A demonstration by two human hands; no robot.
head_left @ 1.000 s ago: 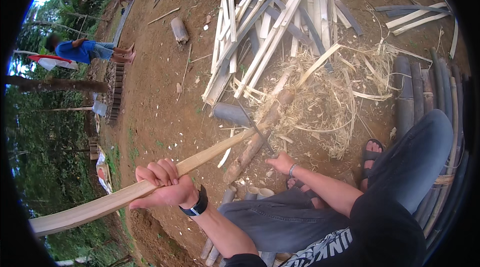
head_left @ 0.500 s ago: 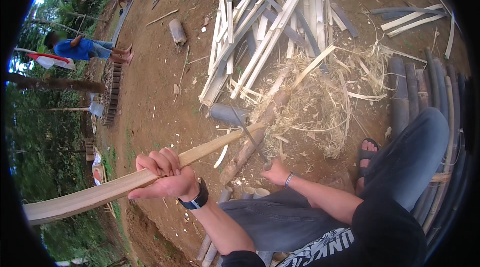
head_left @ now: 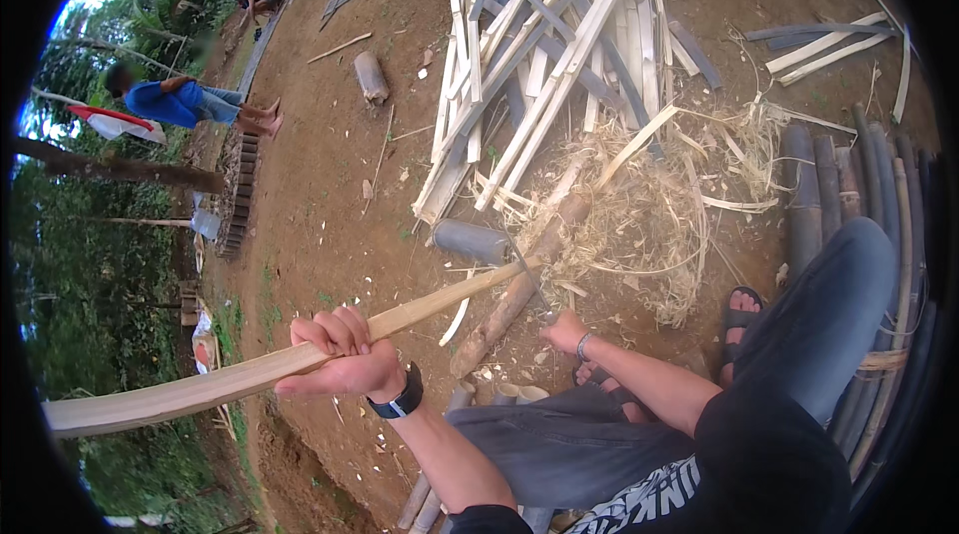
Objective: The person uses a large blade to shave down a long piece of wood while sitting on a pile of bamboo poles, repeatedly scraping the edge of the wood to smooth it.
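My left hand (head_left: 345,354) is wrapped around a long pale bamboo strip (head_left: 235,380), which runs from the lower left toward the middle. The strip's far end lies over a short log (head_left: 489,326) on the ground. My right hand (head_left: 566,332) is closed on a knife, its handle mostly hidden by the fingers. The knife's thin, long blade (head_left: 528,272) crosses the strip close to its far end, apparently touching it. Curly bamboo shavings (head_left: 639,224) are heaped beside the log.
Split bamboo strips (head_left: 559,54) lie piled beyond the log, near a dark bamboo piece (head_left: 470,240). Bamboo poles (head_left: 804,194) are stacked at my right. Cut bamboo tubes (head_left: 506,394) lie near my leg. A person in blue (head_left: 165,102) stands far left; another crouches farther off.
The knife blade has moved along the strip toward its far end, my right hand shifting slightly away from me. My left hand keeps its hold. The whole view has shifted a little.
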